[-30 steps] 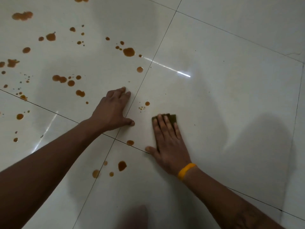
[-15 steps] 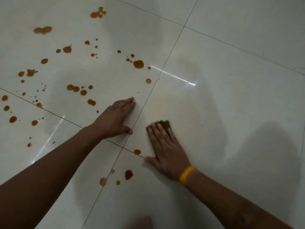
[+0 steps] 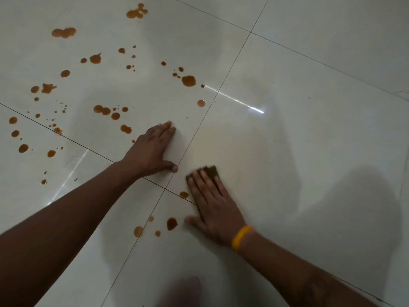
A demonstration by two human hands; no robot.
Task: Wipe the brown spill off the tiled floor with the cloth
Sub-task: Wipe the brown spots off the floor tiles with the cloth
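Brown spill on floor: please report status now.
Right hand flat on dark cloth. Left hand flat on white tiled floor. Brown spill mostly remains. Nothing blocking.

A yellow wristband [image 3: 241,237] catches the eye — and a bright light streak [image 3: 238,100] gleams farther back.

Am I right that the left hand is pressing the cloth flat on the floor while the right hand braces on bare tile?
Not quite: the hands are swapped. The head view shows the right hand, with the yellow wristband, pressing the cloth flat, while the left hand braces on bare tile.
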